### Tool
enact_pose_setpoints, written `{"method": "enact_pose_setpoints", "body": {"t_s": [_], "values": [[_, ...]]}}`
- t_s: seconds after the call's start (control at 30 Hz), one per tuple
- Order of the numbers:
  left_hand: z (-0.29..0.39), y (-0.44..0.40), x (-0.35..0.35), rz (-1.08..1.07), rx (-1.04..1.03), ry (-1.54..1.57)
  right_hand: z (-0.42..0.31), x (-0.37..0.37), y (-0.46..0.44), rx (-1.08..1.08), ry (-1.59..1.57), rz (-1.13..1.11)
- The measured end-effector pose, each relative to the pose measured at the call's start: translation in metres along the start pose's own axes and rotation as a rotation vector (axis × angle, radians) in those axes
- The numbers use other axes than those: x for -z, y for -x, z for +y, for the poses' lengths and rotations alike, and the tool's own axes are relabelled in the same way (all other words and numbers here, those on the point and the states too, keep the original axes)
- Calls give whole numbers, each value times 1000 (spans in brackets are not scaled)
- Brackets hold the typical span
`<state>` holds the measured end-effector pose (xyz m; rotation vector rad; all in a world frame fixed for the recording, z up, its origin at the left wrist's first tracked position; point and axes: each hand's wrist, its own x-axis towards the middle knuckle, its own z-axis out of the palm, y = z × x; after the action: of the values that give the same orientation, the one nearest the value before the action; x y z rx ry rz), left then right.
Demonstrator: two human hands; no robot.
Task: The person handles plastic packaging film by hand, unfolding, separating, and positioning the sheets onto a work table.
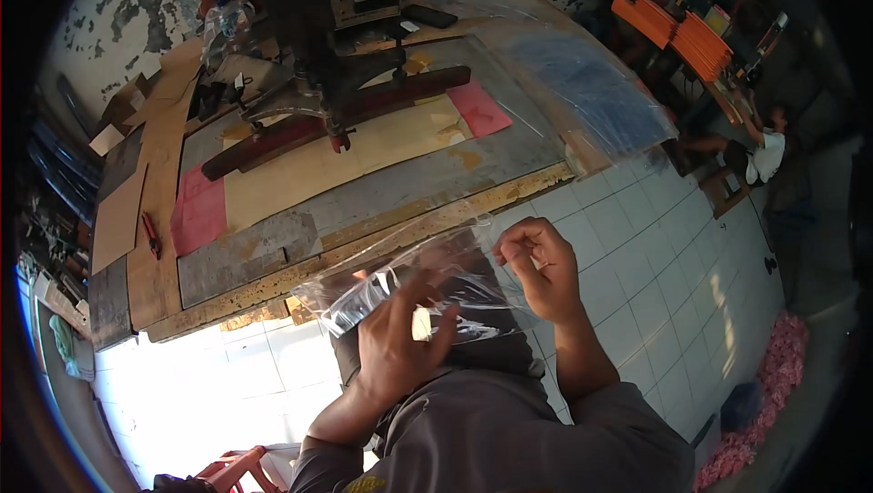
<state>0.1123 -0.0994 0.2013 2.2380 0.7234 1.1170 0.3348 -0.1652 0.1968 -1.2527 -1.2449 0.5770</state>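
Observation:
A clear, shiny plastic sheet (473, 288) lies across my lap, its far side up against the worktable's front edge. My left hand (400, 338) is over the sheet's left part, fingers apart and slightly blurred. At the sheet's right edge, my right hand (543, 270) is raised with its fingers curled and the thumb pressed in, pinching the plastic. Beyond both hands stands a press with a long dark red bar (336, 125). Under that bar lies a beige strip (318, 168) with pink pieces (198, 208) at its ends.
Red-handled pliers (151, 236) lie at the worktable's left (164, 288). Transparent sheeting (582, 84) covers the table's right side. A person in a white top (768, 156) sits far right near stacked orange pieces (673, 34). A pink heap (773, 384) lies on the tiled floor.

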Motion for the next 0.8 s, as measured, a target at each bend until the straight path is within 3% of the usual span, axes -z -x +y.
{"method": "enact_pose_setpoints", "body": {"t_s": [0.17,0.4,0.5,0.6,0.77,0.8], "values": [[6,-7,5,131,61,-310,4,-1,1,8,9,-51],[-7,-2,6,79,28,34,7,-14,6,35,-14,-6],[-1,2,6,23,250,348,8,-14,8,39,5,13],[-2,-4,10,-23,93,202,8,-12,8,59,62,7],[0,-5,25,-206,523,329,12,-14,9,84,143,-14],[-3,-4,23,-179,494,347,12,-15,8,84,155,-29]]}}
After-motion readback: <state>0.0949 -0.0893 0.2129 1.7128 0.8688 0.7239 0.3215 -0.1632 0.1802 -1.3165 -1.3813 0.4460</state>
